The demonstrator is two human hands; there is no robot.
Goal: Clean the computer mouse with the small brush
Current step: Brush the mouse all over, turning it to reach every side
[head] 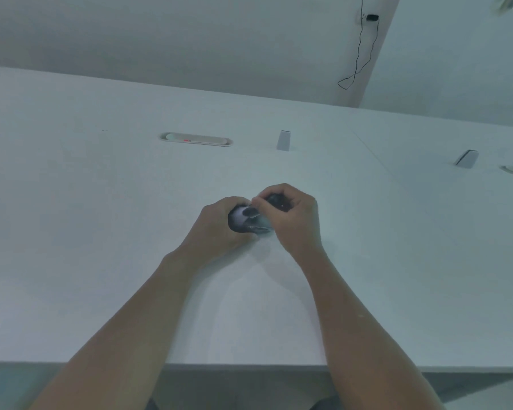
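A black computer mouse (243, 221) lies on the white table (101, 232) near its middle. My left hand (219, 229) curls around the mouse's left side and grips it. My right hand (290, 217) is closed just to the right of it, fingertips pressed together over the mouse's top. A small dark brush (276, 201) shows between those fingers; its bristle end (251, 212) touches the mouse. Most of the brush is hidden by the fingers.
A long oval cable slot (196, 139) sits in the table behind the hands. Two small grey upright blocks (284, 140) (467, 158) stand further back and right. A black cable (357, 54) hangs on the wall. The table's front edge (249, 365) is close to my body.
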